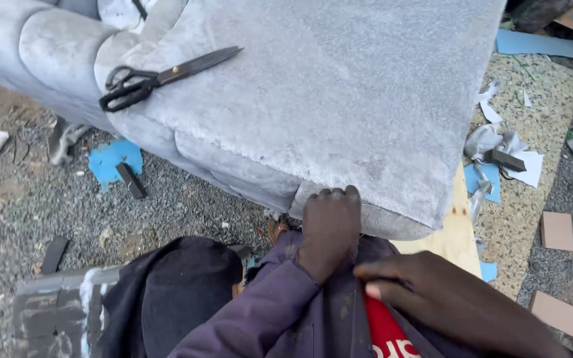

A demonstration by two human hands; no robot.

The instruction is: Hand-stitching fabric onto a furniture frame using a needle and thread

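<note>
Head view, one frame, grips first

Left hand (329,225): closed, fingers curled over the lower edge of the grey fabric (339,99) where it wrapped the corner of the cushion (233,166); knuckles up, fabric pinched and pulled toward the body. Purple sleeve (266,305) ran back from the wrist.

Right hand (432,298): lay against the person's own jacket just beside the left wrist, fingers extended; nothing seen held; thumb side hidden, so whether it pinched cloth could not be told.

Fabric: plush, pale grey, already laid across the whole top face and down the near side. By the look of it, covering was mostly done on top; the near corner under the left hand was still loose and bunched, with a fold of padding (392,222) showing below the edge. No fastening visible there.

Scissors (160,78): black handles, blades closed, resting on the fabric well apart from both hands.

Plywood (455,225): bare edge showing under the right end of the cushion.

Ground (180,199): gravel, strewn with offcuts: blue foam scrap (114,159), a dark strip (130,180) lying on it, grey and white fabric scraps (505,149), cardboard pieces (557,231).

Containers: none in view; all scraps lay loose on the ground
</note>
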